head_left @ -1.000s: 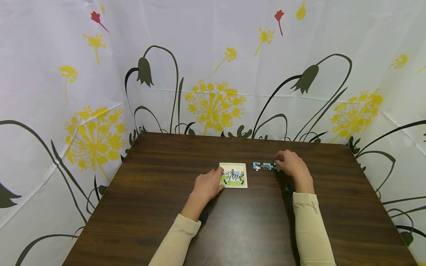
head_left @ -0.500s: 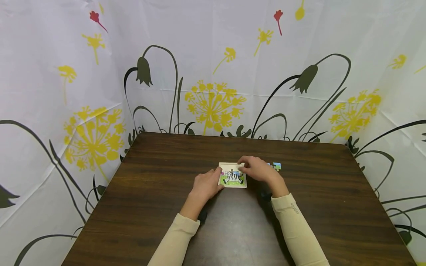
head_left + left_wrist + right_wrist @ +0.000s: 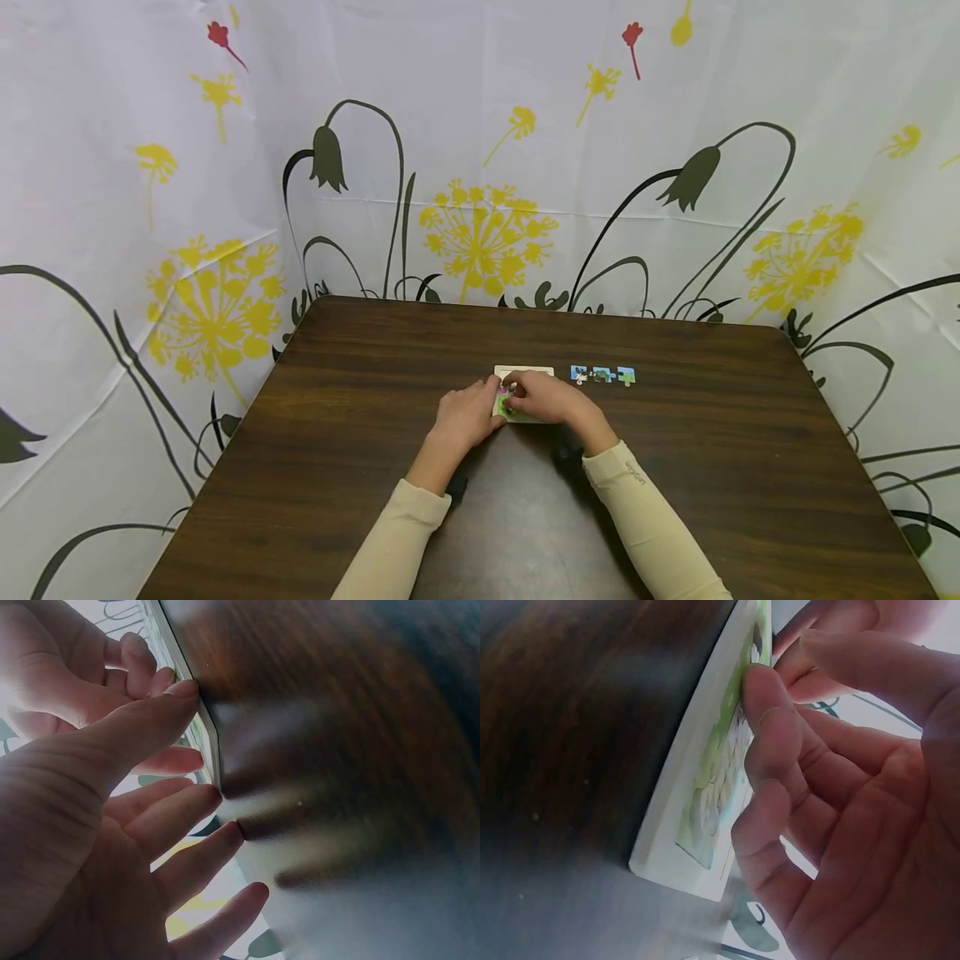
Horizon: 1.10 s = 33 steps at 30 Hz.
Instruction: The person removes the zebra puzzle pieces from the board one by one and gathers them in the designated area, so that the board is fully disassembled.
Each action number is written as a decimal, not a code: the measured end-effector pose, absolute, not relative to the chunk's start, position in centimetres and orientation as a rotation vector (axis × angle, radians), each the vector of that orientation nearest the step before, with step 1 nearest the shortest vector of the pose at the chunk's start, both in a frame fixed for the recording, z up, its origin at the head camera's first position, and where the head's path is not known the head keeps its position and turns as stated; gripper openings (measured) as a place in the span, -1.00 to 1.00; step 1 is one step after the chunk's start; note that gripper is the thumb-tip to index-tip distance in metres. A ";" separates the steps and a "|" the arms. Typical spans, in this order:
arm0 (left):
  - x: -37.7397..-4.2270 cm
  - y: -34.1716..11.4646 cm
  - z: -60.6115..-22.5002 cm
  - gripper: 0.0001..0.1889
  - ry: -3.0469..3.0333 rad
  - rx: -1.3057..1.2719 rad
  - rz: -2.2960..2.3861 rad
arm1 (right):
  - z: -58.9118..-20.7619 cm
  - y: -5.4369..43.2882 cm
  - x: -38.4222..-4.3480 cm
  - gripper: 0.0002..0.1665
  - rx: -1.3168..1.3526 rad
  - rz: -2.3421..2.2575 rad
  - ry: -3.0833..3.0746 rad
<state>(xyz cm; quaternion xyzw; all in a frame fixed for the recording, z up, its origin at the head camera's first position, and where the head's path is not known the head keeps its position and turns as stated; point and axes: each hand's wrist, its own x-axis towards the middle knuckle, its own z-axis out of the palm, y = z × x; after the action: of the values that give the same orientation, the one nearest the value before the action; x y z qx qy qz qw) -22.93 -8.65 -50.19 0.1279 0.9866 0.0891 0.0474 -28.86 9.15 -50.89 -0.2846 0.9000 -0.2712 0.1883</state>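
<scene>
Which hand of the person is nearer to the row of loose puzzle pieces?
The right. The right hand is over the puzzle tray, left of the loose puzzle pieces; the left hand is farther left, at the tray's left edge.

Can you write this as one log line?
left hand: touching left edge of jigsaw tray | right hand: over tray | three jigsaw pieces: on table, right of tray

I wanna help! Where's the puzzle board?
In the head view, the board lies left of the loose pieces, touching the left hand, partly hidden by the right hand.
</scene>
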 end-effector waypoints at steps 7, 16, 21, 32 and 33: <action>-23.0 -8.6 -50.2 -0.42 3.002 0.390 0.274 | -51.9 9.0 -29.4 -0.55 -0.750 -0.866 2.500; -23.0 -8.6 -50.3 -0.45 2.996 0.388 0.289 | -52.3 8.9 -29.5 -0.59 -0.714 -0.927 2.451; -23.0 -8.5 -50.1 -0.44 2.993 0.389 0.273 | -52.0 9.0 -29.6 -0.61 -0.744 -0.929 2.452; -23.0 -8.4 -50.1 -0.42 2.975 0.365 0.294 | -52.2 9.1 -29.4 -0.64 -0.763 -0.925 2.521; -23.0 -8.4 -50.1 -0.42 2.972 0.362 0.298 | -52.2 9.1 -29.4 -0.64 -0.755 -0.924 2.525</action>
<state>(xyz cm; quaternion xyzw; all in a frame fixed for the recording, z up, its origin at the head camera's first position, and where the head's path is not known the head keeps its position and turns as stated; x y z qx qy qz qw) -22.97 -8.40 -50.09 0.1202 0.9856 0.0988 0.0661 -29.39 9.05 -52.18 -0.2663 0.8903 -0.3260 0.1736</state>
